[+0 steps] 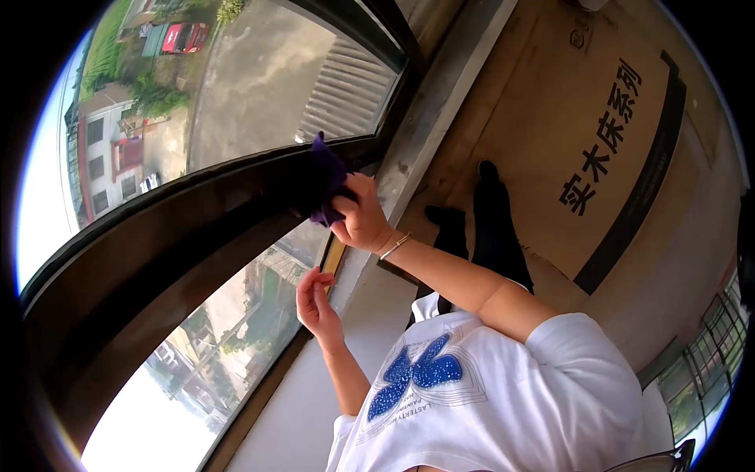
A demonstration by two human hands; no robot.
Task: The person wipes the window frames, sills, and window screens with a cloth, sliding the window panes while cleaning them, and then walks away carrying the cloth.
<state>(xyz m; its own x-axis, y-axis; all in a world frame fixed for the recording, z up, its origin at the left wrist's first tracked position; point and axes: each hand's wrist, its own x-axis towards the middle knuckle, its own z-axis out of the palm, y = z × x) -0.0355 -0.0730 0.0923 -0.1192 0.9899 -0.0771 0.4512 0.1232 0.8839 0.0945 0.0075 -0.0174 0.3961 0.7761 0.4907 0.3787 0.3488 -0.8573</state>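
One dark window frame runs along the person's left; one cardboard sheet, printed with five large black characters, lies to the right; one white shirt bears a single blue butterfly design; of the two hands, the right hand grips the cloth, fingers closed on its folds, while the left hand hangs half open (its fingers loosely bent) nearer the body; the one purple cloth lies bunched under the right hand, against the frame, apart from the left; one thin bracelet circles the right wrist.
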